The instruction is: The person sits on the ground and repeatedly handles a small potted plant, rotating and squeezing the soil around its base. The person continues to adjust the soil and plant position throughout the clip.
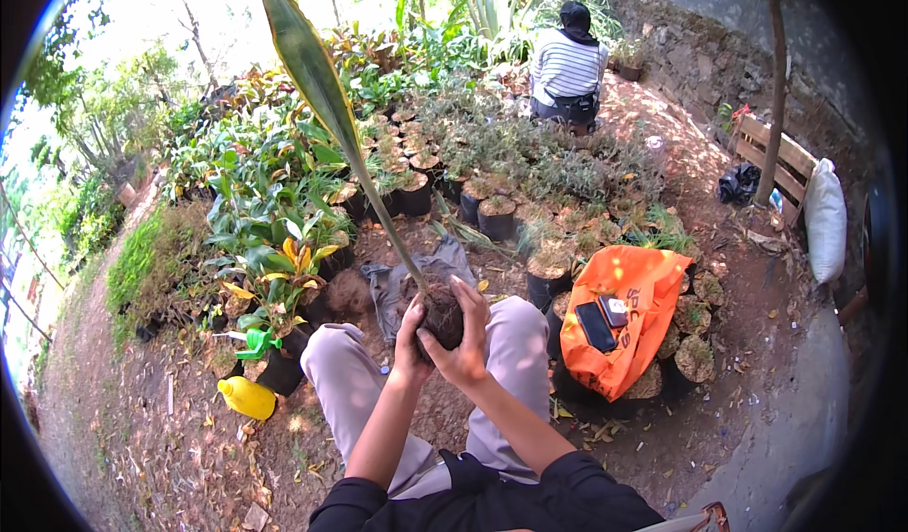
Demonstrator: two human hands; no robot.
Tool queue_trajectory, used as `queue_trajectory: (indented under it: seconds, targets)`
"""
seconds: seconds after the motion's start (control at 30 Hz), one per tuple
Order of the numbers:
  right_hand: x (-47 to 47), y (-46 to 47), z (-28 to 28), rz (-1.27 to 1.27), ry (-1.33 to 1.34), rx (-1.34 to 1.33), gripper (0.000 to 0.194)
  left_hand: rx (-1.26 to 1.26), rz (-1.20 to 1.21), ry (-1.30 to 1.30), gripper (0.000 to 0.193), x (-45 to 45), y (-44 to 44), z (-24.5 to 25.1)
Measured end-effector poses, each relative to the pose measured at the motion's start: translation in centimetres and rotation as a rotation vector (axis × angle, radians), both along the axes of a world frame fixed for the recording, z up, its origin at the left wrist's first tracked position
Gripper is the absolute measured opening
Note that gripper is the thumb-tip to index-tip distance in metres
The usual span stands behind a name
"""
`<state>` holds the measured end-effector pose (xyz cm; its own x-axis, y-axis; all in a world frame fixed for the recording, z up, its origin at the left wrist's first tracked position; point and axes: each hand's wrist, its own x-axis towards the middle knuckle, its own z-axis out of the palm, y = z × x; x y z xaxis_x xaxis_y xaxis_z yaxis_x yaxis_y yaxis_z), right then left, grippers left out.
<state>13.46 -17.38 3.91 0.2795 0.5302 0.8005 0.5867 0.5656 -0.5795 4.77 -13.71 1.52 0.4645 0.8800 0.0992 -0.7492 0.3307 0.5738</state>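
Between my knees, my left hand (pixel 413 340) and my right hand (pixel 461 333) are cupped around the dark, round root ball (pixel 443 312) of a snake plant. One tall, yellow-edged leaf (pixel 312 71) rises from it and leans to the upper left. Fine roots show on top of the ball; its underside is hidden by my hands. Just beyond it a crumpled grey cloth or sheet (pixel 388 284) lies on the soil. A clump of brown fibre or soil (pixel 349 292) is to the left of that.
A yellow bottle (pixel 247 398) and a green spray head (pixel 257 344) are at the left. On the right, an orange bag (pixel 649 291) with two phones (pixel 596 326) rests on potted plants. Ahead are many black-potted plants (pixel 496 218) and a crouching person (pixel 567 71); a white sack (pixel 825 223) stands far right.
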Motion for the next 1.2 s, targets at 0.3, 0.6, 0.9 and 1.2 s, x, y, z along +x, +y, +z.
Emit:
queue_trajectory:
  seconds: [0.3, 0.6, 0.9, 1.2]
  targets:
    - [-0.1, -0.2, -1.1, 0.083, -0.043, -0.088, 0.064, -0.122, -0.034, -0.072, 0.046, -0.7, -0.3, -1.2]
    - [0.1, 0.0, -0.7, 0.131, -0.07, -0.106, 0.053, -0.105, 0.069, 0.012, 0.045, -0.3, -0.1, -1.9]
    - [0.3, -0.4, -0.6, 0.189, -0.005, -0.244, 0.056, -0.162, 0.175, 0.032, 0.031, -0.2, -0.1, -2.5]
    - [-0.3, 0.3, -0.7, 0.234, 0.082, -0.238, 0.066, -0.04, 0.331, 0.107, 0.04, 0.2, -0.7, -1.2]
